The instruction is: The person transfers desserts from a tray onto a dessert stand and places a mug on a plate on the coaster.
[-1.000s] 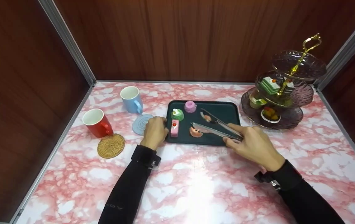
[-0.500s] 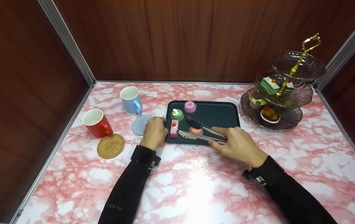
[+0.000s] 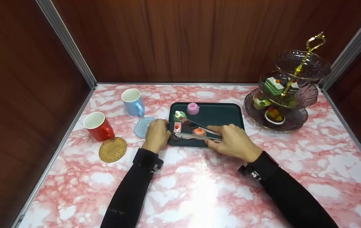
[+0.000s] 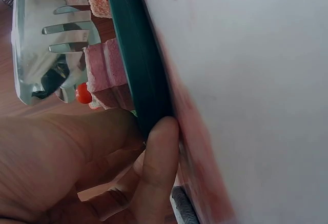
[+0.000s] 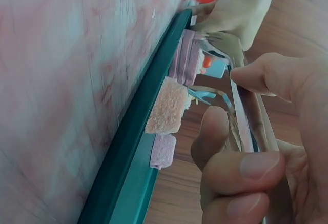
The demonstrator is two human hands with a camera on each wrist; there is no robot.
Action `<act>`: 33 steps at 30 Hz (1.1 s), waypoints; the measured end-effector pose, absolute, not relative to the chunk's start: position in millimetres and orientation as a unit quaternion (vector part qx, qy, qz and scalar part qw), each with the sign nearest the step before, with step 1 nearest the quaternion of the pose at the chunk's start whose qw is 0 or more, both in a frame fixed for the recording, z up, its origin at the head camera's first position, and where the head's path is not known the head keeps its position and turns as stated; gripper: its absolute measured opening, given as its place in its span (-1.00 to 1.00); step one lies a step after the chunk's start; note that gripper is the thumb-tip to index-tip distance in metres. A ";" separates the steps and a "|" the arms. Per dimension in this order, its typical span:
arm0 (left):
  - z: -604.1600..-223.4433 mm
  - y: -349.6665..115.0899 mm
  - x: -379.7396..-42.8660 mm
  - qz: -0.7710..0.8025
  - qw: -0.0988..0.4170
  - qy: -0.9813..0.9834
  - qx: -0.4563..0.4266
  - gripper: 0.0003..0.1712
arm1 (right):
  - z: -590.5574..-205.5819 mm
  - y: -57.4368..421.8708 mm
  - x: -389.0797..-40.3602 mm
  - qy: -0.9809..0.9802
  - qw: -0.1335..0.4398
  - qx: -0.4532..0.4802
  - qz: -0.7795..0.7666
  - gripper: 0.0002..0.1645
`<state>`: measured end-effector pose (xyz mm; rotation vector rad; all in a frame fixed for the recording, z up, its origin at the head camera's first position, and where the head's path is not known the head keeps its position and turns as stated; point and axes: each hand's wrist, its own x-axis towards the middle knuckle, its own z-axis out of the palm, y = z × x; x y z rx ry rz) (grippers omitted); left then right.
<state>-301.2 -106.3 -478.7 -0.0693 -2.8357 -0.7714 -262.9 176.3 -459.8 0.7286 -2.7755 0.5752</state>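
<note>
My left hand [image 3: 156, 135] pinches the left rim of a dark green tray [image 3: 223, 115]; in the left wrist view, the thumb and a finger grip the tray edge [image 4: 136, 55]. My right hand [image 3: 235, 142] holds metal serving tongs [image 3: 188, 136] low over the tray. Their spread arms reach left, one tip on each side of a pink cake slice [image 3: 177, 126] topped with a red berry. In the right wrist view the tongs' tips are close to the pink cake slice [image 5: 185, 57]. An orange dessert [image 3: 199, 131] lies between the tongs' arms. Behind sit a green dessert [image 3: 179, 114] and a purple ring-shaped cake [image 3: 193, 108].
A tiered glass stand [image 3: 253, 117] with several desserts and a gold handle rises at the right. On the left are a blue mug [image 3: 133, 103], a red mug [image 3: 98, 126], a blue coaster [image 3: 142, 126] and a woven tan coaster [image 3: 113, 149]. Wooden walls enclose the table.
My right hand has moved left with the tongs, from over the orange dessert to around the pink cake slice. The left hand has stayed on the tray's rim.
</note>
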 end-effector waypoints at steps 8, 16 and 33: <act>-479.2 -106.5 -301.4 -0.259 0.109 -0.959 -0.033 -0.68 | -461.9 177.4 -272.0 -0.943 0.089 0.255 0.194 -0.35; -478.5 -106.5 -301.5 -0.257 0.101 -0.961 -0.029 -0.70 | -461.8 178.8 -278.2 -0.941 0.089 0.267 0.187 -0.33; -478.8 -107.6 -302.1 -0.256 0.100 -0.961 -0.034 -0.67 | -450.6 187.7 -289.9 -0.943 0.071 0.291 0.143 -0.30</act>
